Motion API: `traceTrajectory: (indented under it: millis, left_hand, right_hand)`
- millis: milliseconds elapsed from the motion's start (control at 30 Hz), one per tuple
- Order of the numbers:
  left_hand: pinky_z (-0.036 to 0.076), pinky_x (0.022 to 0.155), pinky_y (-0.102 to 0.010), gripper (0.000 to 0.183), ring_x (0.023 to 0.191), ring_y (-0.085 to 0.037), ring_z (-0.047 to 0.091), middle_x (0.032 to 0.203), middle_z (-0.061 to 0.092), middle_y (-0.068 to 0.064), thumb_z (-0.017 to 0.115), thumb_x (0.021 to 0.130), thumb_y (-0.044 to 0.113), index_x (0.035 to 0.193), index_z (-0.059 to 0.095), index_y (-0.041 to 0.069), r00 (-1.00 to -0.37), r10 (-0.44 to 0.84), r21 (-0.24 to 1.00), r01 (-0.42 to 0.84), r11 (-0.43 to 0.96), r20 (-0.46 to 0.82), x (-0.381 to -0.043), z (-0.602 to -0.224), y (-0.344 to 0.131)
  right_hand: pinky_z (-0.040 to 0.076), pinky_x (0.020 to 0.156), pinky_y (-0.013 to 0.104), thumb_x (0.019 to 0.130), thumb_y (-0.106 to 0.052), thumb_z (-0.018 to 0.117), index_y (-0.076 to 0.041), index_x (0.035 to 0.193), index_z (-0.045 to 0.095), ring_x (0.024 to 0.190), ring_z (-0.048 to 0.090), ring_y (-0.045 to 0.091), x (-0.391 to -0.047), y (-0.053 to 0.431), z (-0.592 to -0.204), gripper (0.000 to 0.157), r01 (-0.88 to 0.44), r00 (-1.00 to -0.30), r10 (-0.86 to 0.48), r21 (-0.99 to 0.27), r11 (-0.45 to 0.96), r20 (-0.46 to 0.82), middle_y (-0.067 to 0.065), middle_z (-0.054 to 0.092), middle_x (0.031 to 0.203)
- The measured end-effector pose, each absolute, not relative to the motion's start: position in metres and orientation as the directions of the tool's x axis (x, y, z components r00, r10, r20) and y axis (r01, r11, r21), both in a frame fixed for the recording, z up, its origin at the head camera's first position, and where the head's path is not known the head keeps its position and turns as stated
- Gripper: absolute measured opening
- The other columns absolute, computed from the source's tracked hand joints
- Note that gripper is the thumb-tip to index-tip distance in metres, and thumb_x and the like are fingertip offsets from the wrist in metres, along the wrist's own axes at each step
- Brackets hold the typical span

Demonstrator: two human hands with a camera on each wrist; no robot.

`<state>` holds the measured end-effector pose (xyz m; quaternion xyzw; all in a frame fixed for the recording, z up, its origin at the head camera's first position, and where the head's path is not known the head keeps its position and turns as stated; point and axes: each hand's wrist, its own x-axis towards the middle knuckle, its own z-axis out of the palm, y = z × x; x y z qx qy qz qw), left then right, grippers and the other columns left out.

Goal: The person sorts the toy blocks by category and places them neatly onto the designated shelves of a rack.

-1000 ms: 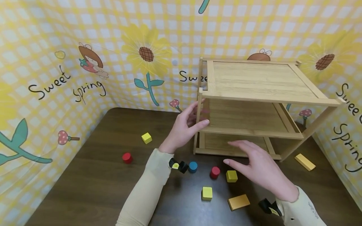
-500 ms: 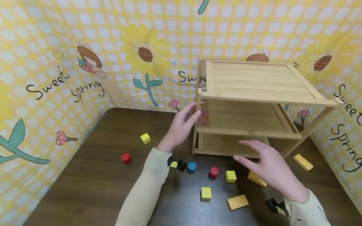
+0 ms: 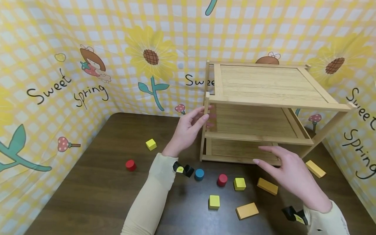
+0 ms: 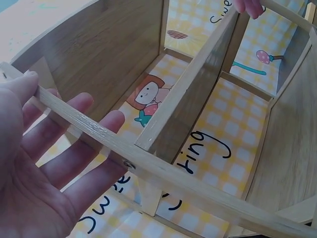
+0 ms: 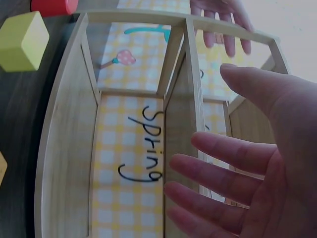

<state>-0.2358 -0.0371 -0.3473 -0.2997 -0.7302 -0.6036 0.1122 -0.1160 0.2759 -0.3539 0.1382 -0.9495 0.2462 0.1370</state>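
A three-tier wooden shelf [image 3: 258,120] stands on the dark table. My left hand [image 3: 185,132] holds its front left post, the thumb lying on the post and the fingers passing behind it; the left wrist view shows the post [image 4: 89,121] between thumb and fingers. My right hand [image 3: 289,171] hovers in front of the shelf's lower right part, fingers spread and thumb apart, holding nothing. In the right wrist view the right hand [image 5: 267,163] appears over the shelf frame, and I cannot tell whether the fingertips touch it.
Before the shelf lie a blue cylinder [image 3: 199,175], a red cylinder [image 3: 222,180], yellow cubes [image 3: 239,184] and golden blocks [image 3: 247,211]. Another golden block [image 3: 315,168] lies right of the shelf. Further left are a red cylinder [image 3: 131,165] and a yellow cube [image 3: 151,144]. A patterned cloth [image 3: 117,65] hangs behind.
My left thumb has moved in onto the post. My right hand has shifted to the right, uncovering a golden block in front of the shelf. The shelf stays in place.
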Motion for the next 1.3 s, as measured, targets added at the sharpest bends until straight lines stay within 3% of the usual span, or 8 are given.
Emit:
traceTrajectory:
  millis: [100, 267, 333, 500, 633, 933, 1133, 1300]
  left_hand:
    - [0.054, 0.084, -0.035, 0.038, 0.096, -0.022, 0.070, 0.122, 0.068, -0.022, 0.055, 0.108, 0.017, 0.140, 0.058, -0.001, -0.794, 0.310, 0.822, 0.566, 0.066, 0.522, -0.236, -0.347, -0.037]
    - [0.054, 0.091, -0.038, 0.042, 0.099, -0.020, 0.071, 0.122, 0.069, -0.020, 0.056, 0.107, 0.021, 0.142, 0.056, -0.003, -0.810, 0.298, 0.828, 0.552, 0.100, 0.505, -0.235, -0.347, -0.038]
    - [0.053, 0.093, -0.039, 0.043, 0.098, -0.021, 0.071, 0.123, 0.068, -0.020, 0.057, 0.107, 0.021, 0.142, 0.055, -0.003, -0.816, 0.297, 0.833, 0.543, 0.104, 0.495, -0.235, -0.347, -0.038]
    - [0.054, 0.093, -0.039, 0.043, 0.101, -0.022, 0.071, 0.122, 0.069, -0.015, 0.057, 0.107, 0.021, 0.142, 0.055, -0.003, -0.823, 0.293, 0.835, 0.537, 0.121, 0.487, -0.234, -0.347, -0.038]
    - [0.055, 0.088, -0.037, 0.042, 0.101, -0.019, 0.069, 0.120, 0.070, -0.015, 0.057, 0.107, 0.021, 0.142, 0.056, -0.002, -0.816, 0.287, 0.822, 0.553, 0.134, 0.502, -0.235, -0.348, -0.038]
    - [0.055, 0.081, -0.031, 0.041, 0.101, -0.030, 0.071, 0.128, 0.068, -0.016, 0.061, 0.104, 0.016, 0.143, 0.058, 0.003, -0.790, 0.260, 0.807, 0.587, 0.064, 0.555, -0.235, -0.348, -0.038]
    - [0.053, 0.079, -0.032, 0.045, 0.099, -0.025, 0.071, 0.116, 0.072, -0.015, 0.064, 0.103, 0.014, 0.147, 0.056, 0.009, -0.802, 0.253, 0.820, 0.570, 0.055, 0.541, -0.236, -0.345, -0.039]
    - [0.053, 0.091, -0.040, 0.048, 0.106, -0.023, 0.068, 0.122, 0.070, -0.013, 0.066, 0.101, 0.014, 0.147, 0.054, 0.008, -0.809, 0.251, 0.827, 0.560, 0.055, 0.531, -0.236, -0.341, -0.040]
  right_hand:
    - [0.051, 0.074, 0.049, 0.093, -0.048, 0.073, -0.013, 0.130, 0.069, 0.065, 0.061, 0.018, -0.115, 0.283, -0.354, 0.051, -0.301, -0.932, -0.168, -0.424, 0.854, 0.322, 0.014, 0.068, 0.128]
    - [0.053, 0.075, 0.055, 0.093, -0.048, 0.073, -0.010, 0.130, 0.069, 0.091, 0.072, 0.034, -0.113, 0.296, -0.354, 0.053, -0.259, -0.940, -0.122, -0.437, 0.861, 0.317, 0.017, 0.066, 0.129]
    - [0.053, 0.072, 0.052, 0.093, -0.048, 0.074, -0.009, 0.129, 0.069, 0.085, 0.072, 0.031, -0.113, 0.301, -0.354, 0.053, -0.245, -0.941, -0.106, -0.434, 0.867, 0.321, 0.018, 0.068, 0.126]
    - [0.048, 0.063, 0.041, 0.094, -0.048, 0.072, -0.007, 0.129, 0.069, 0.062, 0.061, 0.012, -0.110, 0.314, -0.355, 0.054, -0.202, -0.948, -0.071, -0.414, 0.888, 0.309, 0.006, 0.073, 0.092]
    - [0.047, 0.061, 0.042, 0.095, -0.050, 0.070, -0.005, 0.129, 0.068, 0.063, 0.060, 0.012, -0.109, 0.322, -0.359, 0.056, -0.157, -0.962, -0.046, -0.406, 0.900, 0.271, -0.003, 0.068, 0.077]
    - [0.048, 0.072, 0.059, 0.095, -0.055, 0.066, -0.005, 0.131, 0.066, 0.095, 0.066, 0.042, -0.104, 0.332, -0.366, 0.062, -0.087, -0.979, -0.001, -0.413, 0.907, 0.204, 0.025, 0.067, 0.123]
    - [0.049, 0.071, 0.058, 0.096, -0.055, 0.066, -0.006, 0.130, 0.067, 0.095, 0.066, 0.042, -0.102, 0.340, -0.371, 0.060, -0.067, -0.982, 0.013, -0.417, 0.906, 0.187, 0.025, 0.066, 0.124]
    - [0.048, 0.073, 0.061, 0.096, -0.055, 0.065, -0.005, 0.130, 0.067, 0.102, 0.064, 0.048, -0.101, 0.348, -0.373, 0.060, -0.047, -0.983, 0.031, -0.417, 0.908, 0.178, 0.025, 0.066, 0.124]
